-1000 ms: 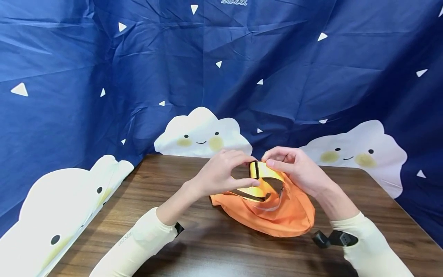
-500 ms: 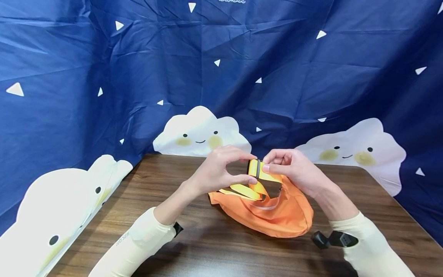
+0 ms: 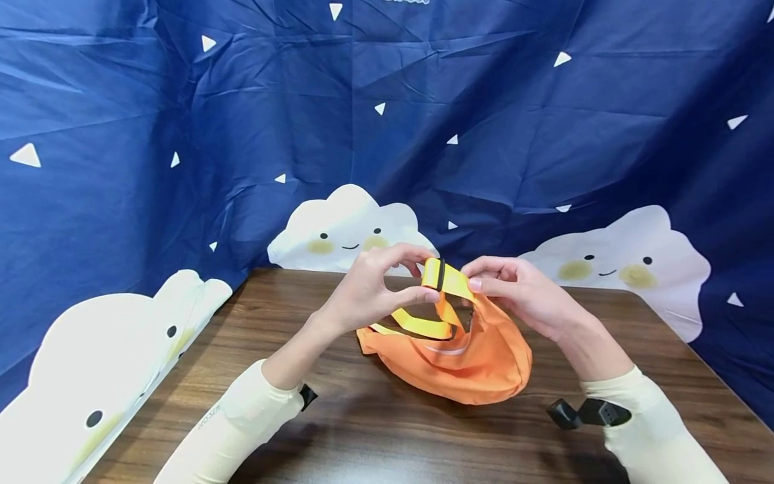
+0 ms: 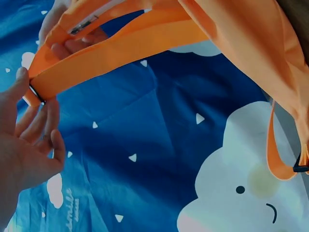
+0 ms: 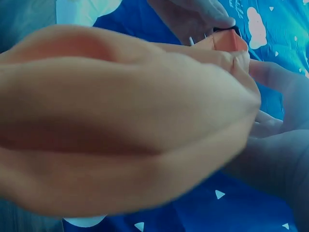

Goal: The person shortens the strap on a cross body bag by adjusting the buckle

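Observation:
An orange fabric waist bag (image 3: 465,376) hangs close over the table, its yellow-orange strap (image 3: 423,327) looped above it. My left hand (image 3: 369,289) pinches the strap between thumb and fingers at a black slide buckle (image 3: 441,275). Opposite it, my right hand (image 3: 526,296) pinches the strap between thumb and index finger, near where it joins the bag. In the left wrist view the strap runs flat from the buckle (image 4: 37,94) past a zipper (image 4: 83,25). The bag's body (image 5: 120,125) fills much of the right wrist view and hides part of the right hand.
A dark wood table (image 3: 363,423) lies under the bag. Behind it hangs a blue cloth (image 3: 302,94) with white triangles and smiling clouds. A second black buckle (image 4: 301,168) with a small strap loop dangles at the bag's far end.
The left hand has risen and shifted left with the buckle. The strap between the hands now slants, and the bag has moved slightly left and up. Both hands keep their hold.

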A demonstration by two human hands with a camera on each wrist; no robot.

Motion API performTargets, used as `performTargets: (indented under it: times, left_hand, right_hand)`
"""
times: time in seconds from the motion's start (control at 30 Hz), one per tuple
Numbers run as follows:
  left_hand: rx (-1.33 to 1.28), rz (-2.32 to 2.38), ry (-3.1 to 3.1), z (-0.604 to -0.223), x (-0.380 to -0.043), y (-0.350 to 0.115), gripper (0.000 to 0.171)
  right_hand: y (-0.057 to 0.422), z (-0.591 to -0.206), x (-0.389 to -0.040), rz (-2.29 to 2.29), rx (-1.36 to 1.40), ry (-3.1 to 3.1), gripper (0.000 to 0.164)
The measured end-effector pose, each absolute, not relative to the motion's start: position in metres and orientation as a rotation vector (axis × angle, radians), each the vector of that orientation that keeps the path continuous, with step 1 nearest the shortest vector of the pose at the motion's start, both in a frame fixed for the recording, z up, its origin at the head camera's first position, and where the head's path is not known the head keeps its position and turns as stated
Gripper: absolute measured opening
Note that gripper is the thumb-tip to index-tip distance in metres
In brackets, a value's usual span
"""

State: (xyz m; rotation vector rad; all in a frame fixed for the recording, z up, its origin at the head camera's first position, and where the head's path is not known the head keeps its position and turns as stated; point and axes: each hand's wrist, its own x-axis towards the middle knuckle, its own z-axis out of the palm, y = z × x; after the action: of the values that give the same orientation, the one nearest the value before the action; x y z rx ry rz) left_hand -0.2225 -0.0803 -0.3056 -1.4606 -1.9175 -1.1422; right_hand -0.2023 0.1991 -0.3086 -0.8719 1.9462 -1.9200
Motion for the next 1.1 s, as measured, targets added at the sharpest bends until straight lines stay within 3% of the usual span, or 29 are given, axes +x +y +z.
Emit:
performTargets:
  times: [0.4, 1.1]
  left_hand:
    - [-1.596, -1.096, -1.996, -0.308, -0.222, -0.077, 0.037]
    - [-1.573, -1.112, -1.988, -0.307, -0.222, -0.076, 0.048]
  right_hand:
    - [0.190, -0.315, -0.201, -1.921, -0.851, 1.989, 0.012]
    - [0.189, -0.313, -0.201, -1.880, -0.964, 2.067, 0.018]
